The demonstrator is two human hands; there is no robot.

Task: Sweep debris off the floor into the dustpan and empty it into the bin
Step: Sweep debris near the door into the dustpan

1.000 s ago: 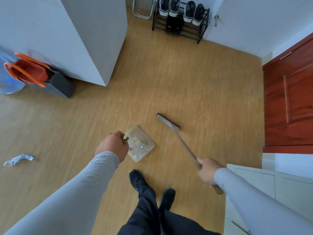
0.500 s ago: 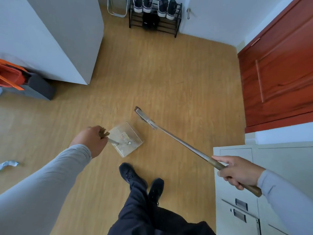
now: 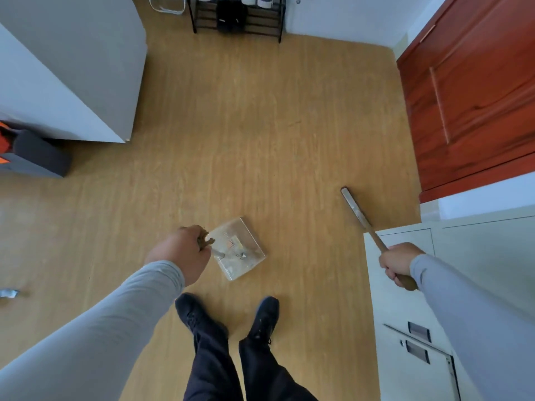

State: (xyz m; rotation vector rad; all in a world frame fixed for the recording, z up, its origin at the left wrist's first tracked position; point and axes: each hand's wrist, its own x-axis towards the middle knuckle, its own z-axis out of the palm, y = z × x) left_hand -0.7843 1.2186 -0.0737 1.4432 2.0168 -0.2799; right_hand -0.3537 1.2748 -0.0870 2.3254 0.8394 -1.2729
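Note:
My left hand [image 3: 181,253] grips the handle of a clear dustpan [image 3: 240,250], which hangs above the wooden floor with bits of debris inside it. My right hand [image 3: 398,263] is closed around the wooden handle of a broom [image 3: 359,214]. The broom's narrow head points away from me and sits near the corner of a pale cabinet, well to the right of the dustpan. A crumpled scrap [image 3: 8,293] lies on the floor at the far left edge. No bin is clearly visible.
A pale filing cabinet [image 3: 405,342] stands at the lower right, a red wooden door [image 3: 469,96] above it. A white cabinet [image 3: 72,68] and a grey-orange bag [image 3: 31,153] are at the left. A shoe rack [image 3: 237,15] stands against the far wall. My feet [image 3: 228,316] are below the dustpan.
The broom has swung right, away from the dustpan, to beside the pale cabinet. My view has turned right; the bag and scrap have slid towards the left edge.

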